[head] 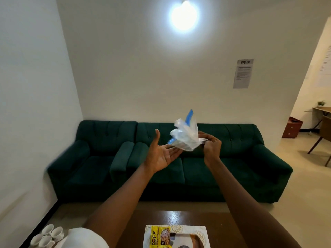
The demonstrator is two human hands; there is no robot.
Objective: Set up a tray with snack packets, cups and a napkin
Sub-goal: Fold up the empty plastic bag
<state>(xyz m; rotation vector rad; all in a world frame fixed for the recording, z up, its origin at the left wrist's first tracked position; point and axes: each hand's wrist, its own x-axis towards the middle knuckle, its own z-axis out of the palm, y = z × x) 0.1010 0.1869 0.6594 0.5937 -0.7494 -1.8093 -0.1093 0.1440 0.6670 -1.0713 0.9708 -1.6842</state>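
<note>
Both arms are raised in front of the green sofa. My right hand (211, 144) pinches a crumpled clear plastic bag (186, 136) with blue markings. My left hand (161, 153) is palm up with fingers spread, just under and left of the bag, its fingertips near the bag's lower edge. Far below, a white patterned tray (204, 231) lies on the dark wooden table (136, 228), with a yellow snack packet (160, 236) on its left part. Several white cups (47, 235) stand at the bottom left.
A green sofa (232, 169) runs along the back wall behind the table. A white cloth or sleeve (82, 238) shows beside the cups. A wooden chair and desk (320, 129) stand at the far right.
</note>
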